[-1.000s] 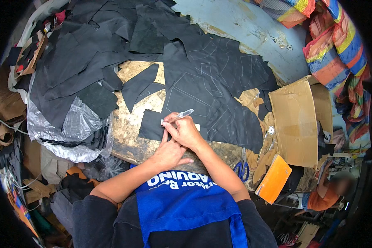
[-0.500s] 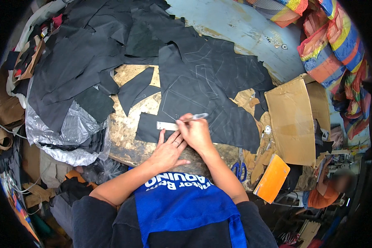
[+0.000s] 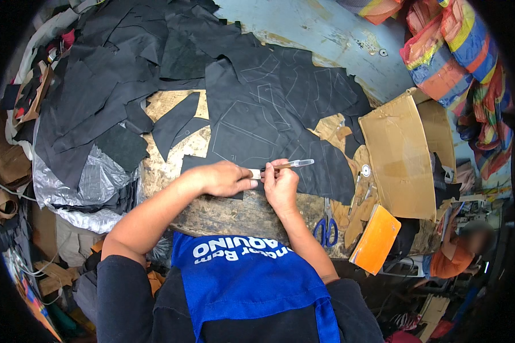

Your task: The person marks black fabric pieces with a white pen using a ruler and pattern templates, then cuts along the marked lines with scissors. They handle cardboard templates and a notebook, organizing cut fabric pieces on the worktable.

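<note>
Across the middle of the frame I see a worn wooden surface (image 3: pixel 212 216), stained dark along its near edge. A pale blue panel (image 3: pixel 303 22), scuffed in patches, spreads toward the upper right, beside hanging striped fabric (image 3: pixel 440 48). Light falls brightly on the wood; the lower right corner sits in shadow.

Bare tabletop (image 3: pixel 234 215) leaves room nearside of the hands (image 3: pixel 281 187); scissors (image 3: pixel 328 215) obstruct rightward.

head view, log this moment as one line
left hand: at pale strip | right hand: holds pen | black sheet: pale outlines drawn | scissors: right of both hands
</note>
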Available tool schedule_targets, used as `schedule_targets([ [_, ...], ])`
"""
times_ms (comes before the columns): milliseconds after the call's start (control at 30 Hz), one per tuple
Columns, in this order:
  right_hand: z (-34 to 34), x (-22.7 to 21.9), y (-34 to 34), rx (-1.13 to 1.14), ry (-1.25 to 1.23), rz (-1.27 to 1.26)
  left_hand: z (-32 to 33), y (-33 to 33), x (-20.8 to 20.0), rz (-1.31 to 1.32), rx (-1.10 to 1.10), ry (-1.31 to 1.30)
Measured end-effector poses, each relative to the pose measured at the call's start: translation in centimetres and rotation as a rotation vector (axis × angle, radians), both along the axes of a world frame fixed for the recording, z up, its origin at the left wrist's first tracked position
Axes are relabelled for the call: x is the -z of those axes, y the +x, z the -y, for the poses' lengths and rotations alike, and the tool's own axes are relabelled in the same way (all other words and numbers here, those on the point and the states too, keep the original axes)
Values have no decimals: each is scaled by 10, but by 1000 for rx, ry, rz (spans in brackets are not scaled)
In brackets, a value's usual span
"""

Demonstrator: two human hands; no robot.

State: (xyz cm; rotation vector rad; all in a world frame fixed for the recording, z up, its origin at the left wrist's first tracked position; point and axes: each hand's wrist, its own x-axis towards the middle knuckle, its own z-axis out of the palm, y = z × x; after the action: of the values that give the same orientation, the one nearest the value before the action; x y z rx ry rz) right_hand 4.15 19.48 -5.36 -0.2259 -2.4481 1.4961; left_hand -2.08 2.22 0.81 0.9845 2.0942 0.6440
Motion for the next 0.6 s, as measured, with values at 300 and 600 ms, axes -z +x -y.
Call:
schedule_targets([
  [300, 5, -29, 23, -92, 196, 47, -4, -45, 1, 451, -81, -133],
  [600, 67, -5, 3, -464, -2, -120, -3, -58, 5, 710, -157, -125],
])
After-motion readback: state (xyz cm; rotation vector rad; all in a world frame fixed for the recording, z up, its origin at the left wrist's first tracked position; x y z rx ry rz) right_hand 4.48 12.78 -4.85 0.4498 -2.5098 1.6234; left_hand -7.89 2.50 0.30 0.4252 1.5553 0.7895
